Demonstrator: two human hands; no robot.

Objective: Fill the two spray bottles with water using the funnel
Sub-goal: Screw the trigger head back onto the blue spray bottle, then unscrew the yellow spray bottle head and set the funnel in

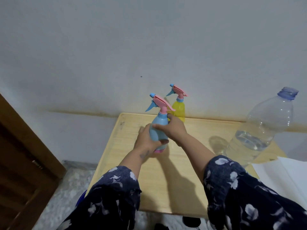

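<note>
A light blue spray bottle with a pink and blue trigger head stands upright on the small wooden table. My left hand wraps its lower body from the left. My right hand grips its shoulder, with fingers up at the blue collar. Behind it, close to the wall, a yellow spray bottle stands upright with the same kind of trigger head on. A big clear plastic water bottle, uncapped and partly filled with water, stands at the right of the table. No funnel is in view.
The table's far edge meets a pale wall. A brown wooden door stands at the left. White paper or cloth lies at the right edge. A speckled floor shows below left.
</note>
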